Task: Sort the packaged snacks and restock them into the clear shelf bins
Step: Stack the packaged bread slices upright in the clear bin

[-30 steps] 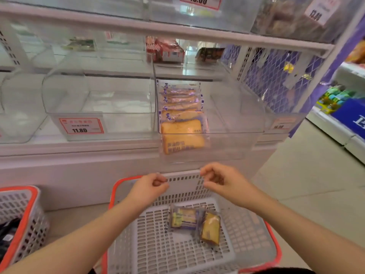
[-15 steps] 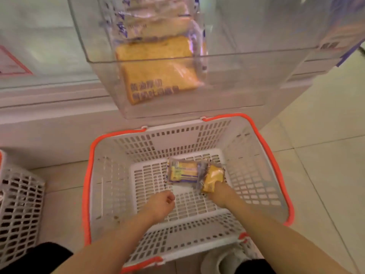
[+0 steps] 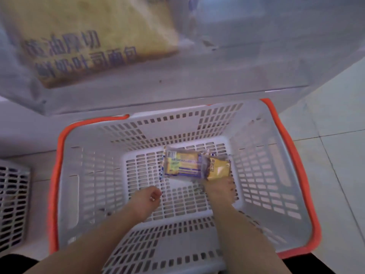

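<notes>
Two clear-wrapped yellow bread packs lie at the bottom of the grey basket with an orange rim [image 3: 276, 123]. The left pack [image 3: 180, 165] lies flat with its barcode up. My right hand [image 3: 220, 189] reaches down into the basket and grips the near end of the right pack [image 3: 217, 169]. My left hand [image 3: 146, 198] hovers inside the basket to the left of the packs, fingers curled, holding nothing. Above, the clear shelf bin [image 3: 237, 72] juts out, with a large bread pack [image 3: 88, 40] inside it, blurred and close to the camera.
A second grey basket [image 3: 11, 204] stands at the left edge on the floor. Pale floor tiles [image 3: 339, 175] lie to the right of the basket. The white shelf base [image 3: 23, 131] runs behind the basket.
Both hands dropped from the basket's far rim down into the basket. My right hand took hold of the right pack. The camera moved down and closer under the bin.
</notes>
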Demonstrator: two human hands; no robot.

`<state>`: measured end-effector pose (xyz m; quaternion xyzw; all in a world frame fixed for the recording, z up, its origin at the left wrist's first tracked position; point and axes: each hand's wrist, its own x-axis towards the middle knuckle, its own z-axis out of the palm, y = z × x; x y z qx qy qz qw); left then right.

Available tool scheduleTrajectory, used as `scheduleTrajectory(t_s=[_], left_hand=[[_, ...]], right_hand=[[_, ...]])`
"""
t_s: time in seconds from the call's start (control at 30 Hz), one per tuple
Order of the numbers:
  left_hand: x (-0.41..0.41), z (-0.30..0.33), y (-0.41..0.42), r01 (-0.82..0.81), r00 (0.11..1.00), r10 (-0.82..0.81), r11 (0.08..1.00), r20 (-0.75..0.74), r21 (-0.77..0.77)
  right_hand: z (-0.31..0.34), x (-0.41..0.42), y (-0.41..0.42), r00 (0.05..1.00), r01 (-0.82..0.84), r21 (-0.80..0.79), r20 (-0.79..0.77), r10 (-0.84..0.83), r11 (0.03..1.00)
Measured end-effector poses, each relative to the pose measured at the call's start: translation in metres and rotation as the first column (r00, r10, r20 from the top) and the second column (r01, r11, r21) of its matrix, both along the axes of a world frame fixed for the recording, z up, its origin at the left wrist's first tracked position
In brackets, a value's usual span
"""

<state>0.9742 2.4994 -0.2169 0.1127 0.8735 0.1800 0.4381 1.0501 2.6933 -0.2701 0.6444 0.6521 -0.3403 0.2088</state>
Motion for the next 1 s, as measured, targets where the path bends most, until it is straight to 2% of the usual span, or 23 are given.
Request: scheduleTrajectory(t_s=[0.07,0.13,0.17,0.2,0.27,0.3,0.37,0.4,0.43,0.47,0.57,0.6,0.67,0.7,0.73,0.77,0.8,0.83,0.87,0.9,0.93,0.97,1.0], left_hand=[[0.005,0.001,0.003,-0.074,0.997,0.074,0.997,0.032,0.028],[0.008,0.005,0.008,-0.180,0.983,0.176,0.980,0.057,0.080],[0.009,0.008,0.013,-0.255,0.965,0.246,0.960,0.086,0.118],[0.009,0.013,0.018,-0.344,0.936,0.325,0.925,0.136,0.159],[0.005,0.027,0.028,-0.540,0.835,0.477,0.805,0.275,0.244],[0.002,0.038,0.033,-0.636,0.764,0.532,0.716,0.366,0.286],[-0.008,0.059,0.038,-0.782,0.618,0.559,0.514,0.553,0.353],[-0.013,0.071,0.039,-0.814,0.577,0.551,0.451,0.602,0.367],[-0.017,0.084,0.039,-0.811,0.582,0.546,0.443,0.602,0.383],[-0.018,0.095,0.037,-0.769,0.638,0.546,0.490,0.544,0.410],[-0.010,0.119,0.028,-0.527,0.844,0.499,0.694,0.200,0.491],[-0.006,0.123,0.024,-0.475,0.863,0.491,0.709,0.119,0.522],[0.001,0.133,0.014,-0.439,0.847,0.530,0.651,0.044,0.619],[0.003,0.139,0.009,-0.445,0.827,0.560,0.597,0.050,0.667],[0.004,0.146,0.006,-0.469,0.801,0.592,0.533,0.084,0.704],[0.004,0.154,0.002,-0.492,0.777,0.616,0.470,0.126,0.733],[0.004,0.160,-0.002,-0.500,0.761,0.631,0.421,0.153,0.757],[0.004,0.166,-0.005,-0.497,0.754,0.635,0.384,0.168,0.778],[0.004,0.171,-0.009,-0.482,0.756,0.632,0.363,0.170,0.797],[0.004,0.177,-0.012,-0.466,0.761,0.627,0.348,0.168,0.813],[0.003,0.182,-0.014,-0.448,0.764,0.625,0.331,0.163,0.830],[0.003,0.188,-0.016,-0.431,0.764,0.625,0.306,0.162,0.849],[0.003,0.196,-0.017,-0.413,0.762,0.625,0.270,0.167,0.870]], right_hand=[[0.009,-0.003,0.005,0.991,0.076,-0.105,-0.101,-0.087,0.992],[0.020,-0.007,0.010,0.946,0.137,-0.329,-0.237,-0.222,0.934],[0.028,-0.009,0.011,0.927,0.121,-0.406,-0.279,-0.249,0.906],[0.040,-0.010,0.012,0.927,0.028,-0.419,-0.329,-0.180,0.908],[0.058,-0.007,0.009,0.872,-0.292,-0.215,-0.459,0.167,0.932],[0.068,-0.003,0.008,0.809,-0.461,-0.040,-0.430,0.401,0.887],[0.091,0.005,0.005,0.617,-0.697,0.278,-0.239,0.750,0.661],[0.104,0.007,0.003,0.520,-0.750,0.378,-0.172,0.837,0.543],[0.116,0.007,0.002,0.443,-0.771,0.447,-0.136,0.886,0.454],[0.127,0.008,0.000,0.386,-0.781,0.484,-0.122,0.914,0.395],[0.153,0.009,-0.016,0.286,-0.796,0.525,-0.114,0.951,0.302],[0.160,0.009,-0.023,0.268,-0.788,0.547,-0.111,0.957,0.284],[0.174,0.009,-0.037,0.259,-0.734,0.618,-0.128,0.957,0.282],[0.181,0.009,-0.041,0.278,-0.695,0.644,-0.170,0.945,0.320],[0.189,0.010,-0.044,0.325,-0.644,0.646,-0.253,0.911,0.409],[0.198,0.010,-0.045,0.391,-0.579,0.605,-0.382,0.837,0.547],[0.207,0.010,-0.046,0.453,-0.493,0.499,-0.551,0.701,0.712],[0.216,0.010,-0.046,0.480,-0.388,0.319,-0.731,0.485,0.865],[0.224,0.011,-0.046,0.465,-0.277,0.092,-0.858,0.217,0.956],[0.232,0.012,-0.047,0.435,-0.199,-0.141,-0.900,-0.042,0.970],[0.238,0.012,-0.047,0.404,-0.152,-0.319,-0.884,-0.236,0.935],[0.245,0.013,-0.046,0.389,-0.124,-0.400,-0.862,-0.327,0.908],[0.252,0.014,-0.045,0.386,-0.112,-0.383,-0.867,-0.315,0.917]])
